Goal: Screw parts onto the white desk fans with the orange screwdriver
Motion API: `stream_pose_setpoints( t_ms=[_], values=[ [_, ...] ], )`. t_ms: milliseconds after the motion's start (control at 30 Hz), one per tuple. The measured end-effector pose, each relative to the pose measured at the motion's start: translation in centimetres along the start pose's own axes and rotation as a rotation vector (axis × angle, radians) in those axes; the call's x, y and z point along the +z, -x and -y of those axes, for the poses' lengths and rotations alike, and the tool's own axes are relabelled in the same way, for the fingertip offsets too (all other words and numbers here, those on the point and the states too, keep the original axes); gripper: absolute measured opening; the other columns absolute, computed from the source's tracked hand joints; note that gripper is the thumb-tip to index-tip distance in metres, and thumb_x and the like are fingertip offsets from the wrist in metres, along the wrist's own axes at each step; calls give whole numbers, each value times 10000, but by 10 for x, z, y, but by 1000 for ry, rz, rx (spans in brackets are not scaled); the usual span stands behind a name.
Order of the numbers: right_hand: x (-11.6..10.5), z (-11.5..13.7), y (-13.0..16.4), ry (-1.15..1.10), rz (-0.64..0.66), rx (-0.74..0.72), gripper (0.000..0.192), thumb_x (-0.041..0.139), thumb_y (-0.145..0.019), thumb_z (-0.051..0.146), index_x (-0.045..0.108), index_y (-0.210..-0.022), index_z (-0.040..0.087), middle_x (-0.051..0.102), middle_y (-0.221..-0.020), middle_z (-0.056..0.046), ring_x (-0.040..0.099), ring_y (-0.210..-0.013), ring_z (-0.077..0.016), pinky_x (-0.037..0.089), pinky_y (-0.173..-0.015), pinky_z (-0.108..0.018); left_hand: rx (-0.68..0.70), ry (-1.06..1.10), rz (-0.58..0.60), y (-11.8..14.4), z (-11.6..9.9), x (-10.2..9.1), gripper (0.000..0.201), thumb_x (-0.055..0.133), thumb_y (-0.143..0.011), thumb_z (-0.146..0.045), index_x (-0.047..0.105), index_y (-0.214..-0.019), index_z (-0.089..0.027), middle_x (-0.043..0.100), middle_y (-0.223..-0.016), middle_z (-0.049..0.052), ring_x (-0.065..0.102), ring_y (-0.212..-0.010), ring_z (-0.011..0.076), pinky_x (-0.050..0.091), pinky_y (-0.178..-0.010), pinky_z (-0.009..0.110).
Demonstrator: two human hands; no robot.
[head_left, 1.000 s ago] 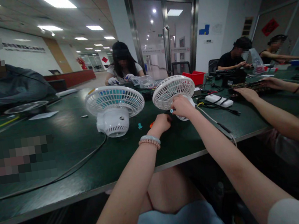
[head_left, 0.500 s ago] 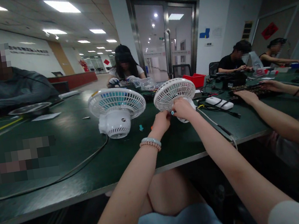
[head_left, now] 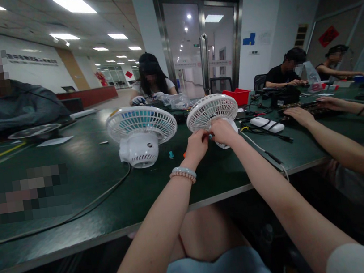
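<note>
Shift since the earlier frame: the left hand (head_left: 197, 145) is rising and closing in beside the right hand (head_left: 223, 130), its fingertips now partly covering the small blue piece (head_left: 210, 135); both fans are staying put.
Small blue piece: it is sitting between the two sets of fingertips, just in front of the right fan (head_left: 211, 107); I am not managing to tell whether it is touching the fan.
Bearing from my hands: it is lying to the right of the left hand and at the left edge of the right hand, the right being nearer.
Long axis: I am not making it out; the piece is too small and half hidden.
Right hand: thumb and fingers are pinching the blue piece.
Left hand: its fingers are bunching together; I cannot tell whether they are gripping anything.
Left fan (head_left: 141, 124): it is standing on the surface (head_left: 85, 172), well left of the left hand.
Teal piece (head_left: 171, 154): it is resting between that fan and the left hand.
Orange thing (head_left: 185, 155): it is peeking out beside the left hand, mostly hidden.
</note>
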State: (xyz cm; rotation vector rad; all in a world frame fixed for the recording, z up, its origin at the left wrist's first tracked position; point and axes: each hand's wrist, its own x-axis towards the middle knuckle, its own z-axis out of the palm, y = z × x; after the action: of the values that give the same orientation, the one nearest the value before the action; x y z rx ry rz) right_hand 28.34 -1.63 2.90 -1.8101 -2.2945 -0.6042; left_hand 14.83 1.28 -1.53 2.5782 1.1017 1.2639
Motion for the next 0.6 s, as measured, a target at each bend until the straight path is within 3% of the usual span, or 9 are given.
stream_pose_setpoints(
  t_ms=[333,600],
  values=[
    [1,1,0,-22,18,24,288,508,-784,260,677,-968,117,636,-1008,-150,526,-1014,-255,402,-826,-318,30,46,16,0,2,2,203,466,-756,-90,616,-875,-157,657,-915,45,585,-843,146,455,-813,271],
    [3,1,-1,1,11,20,297,501,-787,262,678,-971,110,647,-1001,-152,546,-987,-252,404,-817,-318,-25,65,-16,0,4,8,188,501,-750,-106,629,-878,-158,666,-909,41,589,-849,151,459,-824,283]
  ],
)
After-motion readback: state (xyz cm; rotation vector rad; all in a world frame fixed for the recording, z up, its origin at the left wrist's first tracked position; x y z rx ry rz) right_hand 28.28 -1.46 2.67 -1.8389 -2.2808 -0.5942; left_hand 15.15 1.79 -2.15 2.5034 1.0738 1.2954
